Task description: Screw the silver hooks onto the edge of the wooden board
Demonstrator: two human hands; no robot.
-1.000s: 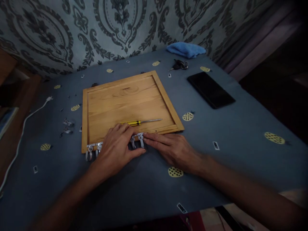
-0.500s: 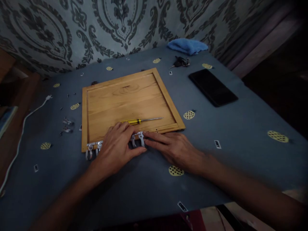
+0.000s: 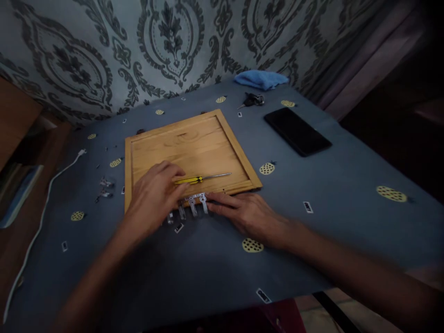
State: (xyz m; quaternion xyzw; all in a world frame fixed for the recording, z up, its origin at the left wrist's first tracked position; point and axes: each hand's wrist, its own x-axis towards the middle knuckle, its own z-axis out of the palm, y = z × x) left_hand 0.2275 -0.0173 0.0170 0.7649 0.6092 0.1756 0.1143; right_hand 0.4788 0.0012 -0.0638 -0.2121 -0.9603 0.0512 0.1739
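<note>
My left hand (image 3: 152, 192) is over the near left part of a framed wooden board (image 3: 239, 143), its thumb and fingers around the handle end of a yellow-and-black screwdriver (image 3: 189, 180). The screwdriver lies on the panel, shaft pointing right. Along the board's near edge sits a row of silver metal hooks (image 3: 193, 206), their curved parts hanging toward me. My right hand (image 3: 251, 210) presses its fingertips against the rightmost hook (image 3: 203, 202); its thumb is hidden. Small dark holes show in the edge right of that hook. My left hand covers the row's left end.
Loose metal hooks (image 3: 105, 187) and small screws (image 3: 111, 148) lie left of the board. A white cable (image 3: 41, 217) runs along the table's left side. A black phone (image 3: 297, 132), keys (image 3: 252, 100) and a blue cloth (image 3: 262, 79) lie toward the back right.
My left hand has moved up and left from the hooks to the screwdriver handle, uncovering more hooks. My right hand stays at the rightmost hook. The view has shifted slightly.
</note>
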